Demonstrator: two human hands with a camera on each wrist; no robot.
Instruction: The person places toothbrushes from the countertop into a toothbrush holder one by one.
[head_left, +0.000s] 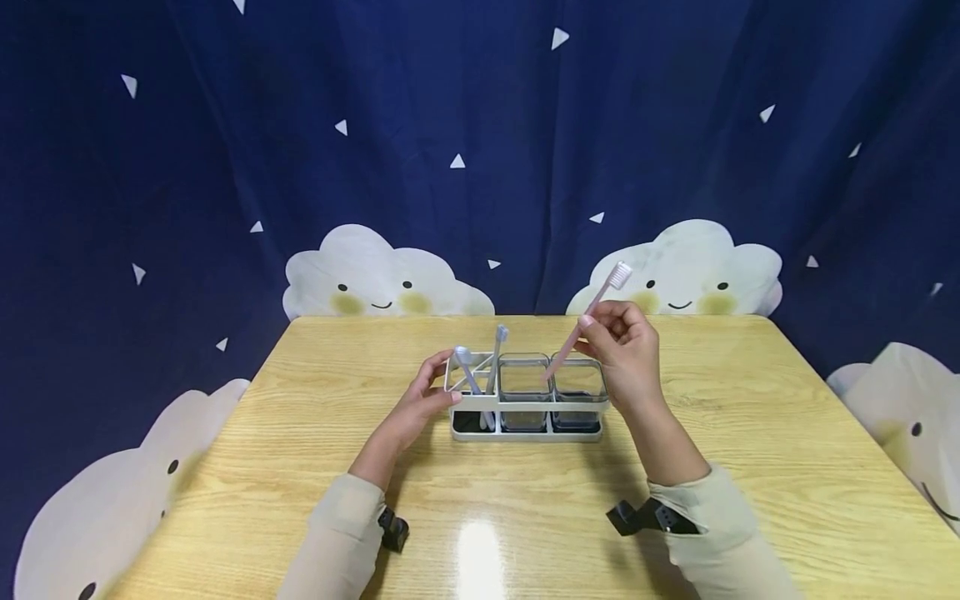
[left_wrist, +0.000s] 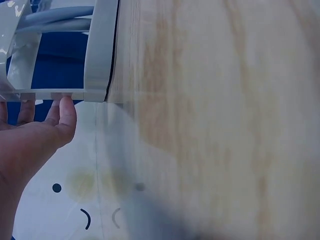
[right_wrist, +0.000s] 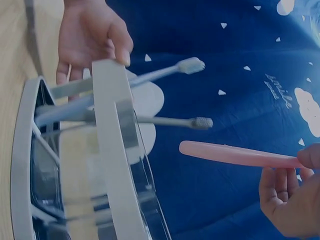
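Note:
A white toothbrush holder (head_left: 480, 403) stands on the table, with two clear square cups, one of them the middle cup (head_left: 525, 421), the other the right-hand cup (head_left: 576, 419). My left hand (head_left: 420, 402) grips the holder's left end, thumb on the front rail and fingers behind. In that end's slots lean a pale blue toothbrush (head_left: 471, 375) and a grey toothbrush (head_left: 493, 363), heads up. My right hand (head_left: 632, 357) pinches a pink toothbrush (head_left: 576, 336) above the cups, bristles up and handle end slanting down left. In the right wrist view the pink handle (right_wrist: 235, 154) is outside the holder.
The light wooden table (head_left: 315, 467) reaches back to a dark blue curtain (head_left: 420, 125) printed with white triangles and smiling clouds. Black straps, such as the right wrist's strap (head_left: 652, 517), sit at both cuffs.

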